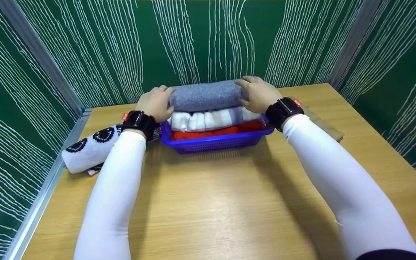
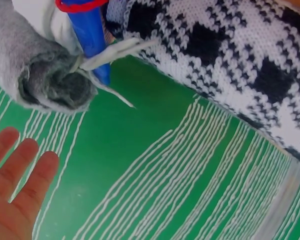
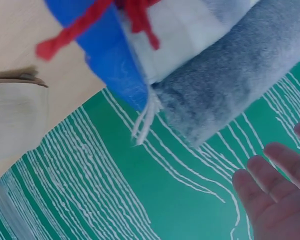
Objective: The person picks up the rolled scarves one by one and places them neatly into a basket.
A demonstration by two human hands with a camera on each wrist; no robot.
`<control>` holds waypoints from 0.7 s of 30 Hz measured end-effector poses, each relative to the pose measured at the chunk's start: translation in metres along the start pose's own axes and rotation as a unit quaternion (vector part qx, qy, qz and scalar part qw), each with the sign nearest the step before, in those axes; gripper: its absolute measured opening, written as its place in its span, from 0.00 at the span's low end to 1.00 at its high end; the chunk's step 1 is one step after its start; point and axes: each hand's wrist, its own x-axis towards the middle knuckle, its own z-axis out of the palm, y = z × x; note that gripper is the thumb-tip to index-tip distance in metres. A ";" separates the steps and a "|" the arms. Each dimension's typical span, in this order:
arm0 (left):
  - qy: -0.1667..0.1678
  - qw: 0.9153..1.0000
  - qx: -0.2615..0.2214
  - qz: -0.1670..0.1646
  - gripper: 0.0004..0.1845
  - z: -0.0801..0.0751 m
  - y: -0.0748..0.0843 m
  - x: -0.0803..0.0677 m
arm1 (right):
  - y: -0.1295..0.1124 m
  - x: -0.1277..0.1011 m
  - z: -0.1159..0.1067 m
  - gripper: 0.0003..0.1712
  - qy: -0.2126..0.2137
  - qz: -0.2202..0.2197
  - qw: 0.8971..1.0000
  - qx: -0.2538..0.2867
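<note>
A rolled grey cloth (image 1: 206, 95), fuzzy in the wrist views, lies on top of a blue-purple plastic basket (image 1: 217, 142). Beneath it are a white and grey checked fringed scarf (image 1: 213, 121) and something red (image 1: 204, 134) with tassels. My left hand (image 1: 156, 103) is at the roll's left end, my right hand (image 1: 260, 93) at its right end. In the left wrist view, extended fingers (image 2: 42, 170) show apart from the roll's coiled end. The right wrist view likewise has straight fingers (image 3: 247, 187) beside the roll, with a visible gap.
Left of the basket lies a rolled black-and-white knit (image 1: 96, 148), partly behind my left forearm. A folded beige cloth (image 1: 323, 124) is to the right, partly behind my right wrist. Green panels (image 1: 229, 43) with white wavy lines enclose the wooden table (image 1: 208, 202).
</note>
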 end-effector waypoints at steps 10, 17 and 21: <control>-0.005 1.000 0.009 0.000 0.34 -0.006 -0.012 -0.014 | -0.012 -0.007 0.000 0.37 0.033 -0.040 0.999 -0.001; -0.009 1.000 0.011 -0.005 0.35 -0.010 -0.019 -0.026 | -0.028 -0.013 -0.002 0.38 0.039 -0.057 0.998 0.007; -0.016 1.000 0.009 -0.005 0.36 -0.014 -0.024 -0.034 | -0.035 -0.015 0.000 0.39 0.039 -0.067 0.997 0.013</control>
